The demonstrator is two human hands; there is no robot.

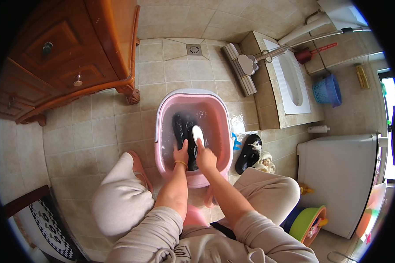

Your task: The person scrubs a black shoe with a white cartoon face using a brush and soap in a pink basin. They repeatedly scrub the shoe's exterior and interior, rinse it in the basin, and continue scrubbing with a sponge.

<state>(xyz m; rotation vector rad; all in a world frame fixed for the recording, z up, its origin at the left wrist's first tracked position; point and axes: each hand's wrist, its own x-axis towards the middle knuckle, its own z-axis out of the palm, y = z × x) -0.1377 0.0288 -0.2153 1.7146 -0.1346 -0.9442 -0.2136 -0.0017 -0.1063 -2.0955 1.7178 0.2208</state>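
Note:
A pink basin (229,127) of cloudy, sudsy water stands on the floor between my knees. In it lie two long black pieces side by side, partly under water; they look like shoes, such as the black shoe (179,127) on the left. My left hand (181,154), with a yellow band at its wrist, is closed on the black material at the near end. My right hand (206,158) grips a white oval-headed brush (198,133), its head over the right black piece. The bristles are hidden.
Right of the basin are a black clog (249,153), cream clogs (265,163) and a blue item (236,141). A mop (241,70) leans by the raised squat toilet (289,79). A wooden cabinet (70,52) stands left, a white appliance (333,175) right.

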